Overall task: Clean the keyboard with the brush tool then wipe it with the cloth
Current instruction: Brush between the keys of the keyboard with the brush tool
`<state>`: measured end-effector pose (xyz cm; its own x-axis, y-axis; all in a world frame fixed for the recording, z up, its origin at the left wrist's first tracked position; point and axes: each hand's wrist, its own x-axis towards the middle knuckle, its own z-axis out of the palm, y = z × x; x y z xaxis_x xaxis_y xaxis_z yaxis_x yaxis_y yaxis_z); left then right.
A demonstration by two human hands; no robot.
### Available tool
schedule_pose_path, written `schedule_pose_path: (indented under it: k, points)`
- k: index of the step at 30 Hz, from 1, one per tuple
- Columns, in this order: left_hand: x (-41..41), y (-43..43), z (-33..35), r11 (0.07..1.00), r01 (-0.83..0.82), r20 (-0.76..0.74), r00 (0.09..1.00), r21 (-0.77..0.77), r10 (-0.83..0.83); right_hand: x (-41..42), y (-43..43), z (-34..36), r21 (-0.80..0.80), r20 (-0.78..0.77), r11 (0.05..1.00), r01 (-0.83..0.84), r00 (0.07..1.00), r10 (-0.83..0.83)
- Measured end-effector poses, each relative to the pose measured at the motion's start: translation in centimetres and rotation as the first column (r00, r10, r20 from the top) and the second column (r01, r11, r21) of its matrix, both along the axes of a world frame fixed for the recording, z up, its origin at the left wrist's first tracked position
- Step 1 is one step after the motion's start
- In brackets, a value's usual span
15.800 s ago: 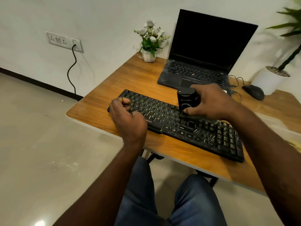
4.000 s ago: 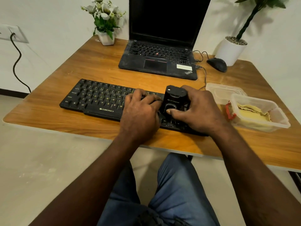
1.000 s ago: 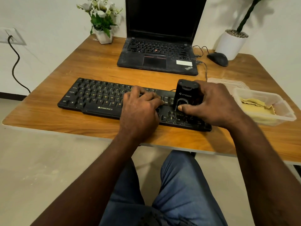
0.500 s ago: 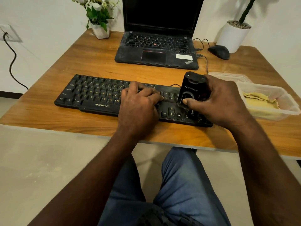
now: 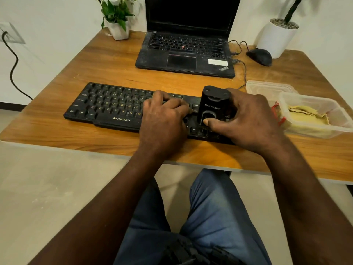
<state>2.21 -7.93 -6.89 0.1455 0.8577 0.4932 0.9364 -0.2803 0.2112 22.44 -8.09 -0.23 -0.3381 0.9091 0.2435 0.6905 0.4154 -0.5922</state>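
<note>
A black Zebronics keyboard [image 5: 107, 107] lies across the wooden desk [image 5: 99, 64] near its front edge. My right hand [image 5: 246, 121] grips a black block-shaped brush tool [image 5: 213, 105], standing on the keyboard's right part, thumb on its front. My left hand [image 5: 164, 119] rests on the keys just left of the tool, fingers bent down onto them. A yellow cloth [image 5: 307, 115] lies in a clear plastic box [image 5: 313, 104] to the right of the keyboard.
An open black laptop [image 5: 183, 52] stands behind the keyboard, with a mouse [image 5: 260, 56] and cables to its right. A small flower pot [image 5: 118, 29] and a white plant pot [image 5: 277, 37] stand at the back corners. A clear lid [image 5: 267, 87] lies behind the box.
Over the last second the brush tool and my right hand have shifted slightly over the keyboard's right part. My left hand has stayed on the keys. Earlier the tool was farther left on the keyboard.
</note>
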Motion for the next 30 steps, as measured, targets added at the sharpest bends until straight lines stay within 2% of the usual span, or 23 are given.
schedule_pose_path:
  k: [4, 7, 10, 12, 15, 19, 22, 26, 30]
  points:
    - [0.0, -0.2, 0.3, 1.000, 0.013, 0.027, 1.000, 0.012, -0.014, 0.0, -0.2, 0.5, -0.106, 0.000, 0.990, -0.094, 0.995, 0.095]
    - [0.0, -0.3, 0.4, 1.000, 0.020, 0.055, 0.998, 0.022, -0.021, -0.7, 0.1, 0.0, -0.012, -0.026, 0.999, -0.038, 0.999, 0.038]
    - [-0.1, -0.3, 0.4, 0.999, 0.017, 0.092, 0.996, 0.042, -0.020, -1.3, -0.1, -0.2, -0.088, 0.019, 0.993, -0.084, 0.996, 0.086]
    - [-0.3, -0.3, 0.5, 0.997, 0.005, 0.150, 0.989, 0.074, -0.016, -1.3, -0.2, -0.3, -0.081, -0.012, 0.991, -0.104, 0.995, 0.104]
    - [-0.4, -0.3, 0.6, 0.997, -0.007, 0.187, 0.982, 0.078, -0.008, -1.9, -0.5, -0.9, 0.010, -0.044, 1.000, -0.028, 0.999, 0.029]
    - [-0.4, -0.2, 0.1, 0.998, 0.001, 0.144, 0.990, 0.059, -0.009, -1.1, -1.4, -1.0, -0.027, 0.031, 0.997, -0.074, 0.997, 0.075]
    - [-0.4, -0.1, 0.2, 0.999, 0.001, 0.161, 0.987, 0.036, -0.007, 1.6, -2.1, -0.8, -0.053, 0.052, 0.998, -0.036, 0.998, 0.039]
    - [-0.3, -0.1, 0.3, 1.000, 0.004, 0.182, 0.983, 0.030, -0.009, 3.2, -3.4, -1.2, -0.012, 0.015, 0.999, 0.046, 0.999, -0.046]
    - [-0.2, -0.4, 0.4, 1.000, 0.009, 0.200, 0.980, 0.026, -0.014, 1.4, -4.0, -2.2, 0.089, -0.055, 0.991, 0.096, 0.994, -0.091]
